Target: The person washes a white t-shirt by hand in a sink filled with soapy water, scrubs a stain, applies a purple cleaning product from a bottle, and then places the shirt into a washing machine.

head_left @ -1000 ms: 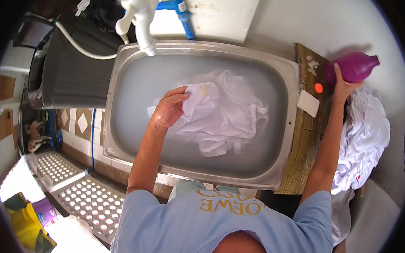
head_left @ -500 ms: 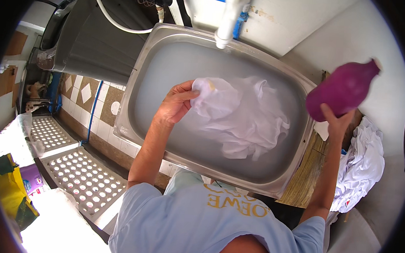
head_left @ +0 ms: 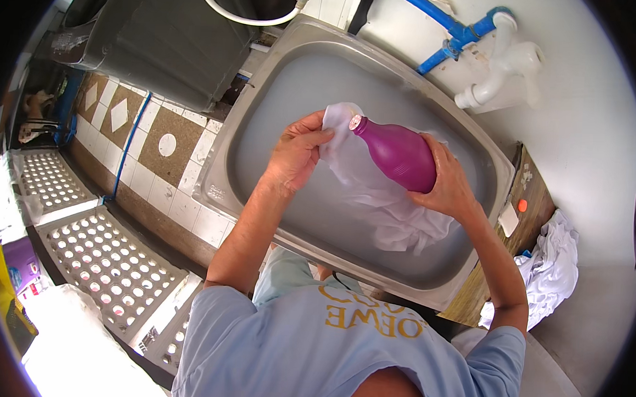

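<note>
My left hand [head_left: 297, 149] pinches the edge of a wet white cloth [head_left: 346, 164], lifting that part above the cloudy water. The rest of the cloth lies bunched in the metal basin [head_left: 357, 271]. My right hand [head_left: 443, 179] is wrapped round the body of a purple plastic bottle [head_left: 398, 156]. The bottle is tilted over the basin, its uncapped mouth close to the raised cloth and pointing left. No stream of liquid can be made out at the mouth.
A white tap [head_left: 504, 75] on blue pipes stands behind the basin. On its right, a wooden board [head_left: 481, 276] carries an orange cap [head_left: 522, 205] and a whitish block [head_left: 508, 220], beside piled white laundry [head_left: 553, 262]. At left are a dark bin [head_left: 169, 36] and perforated white panels [head_left: 109, 267].
The purple bottle has swung left in my right hand, from beyond the basin's right edge to over the cloth. My left hand still holds the cloth. The view has shifted.
</note>
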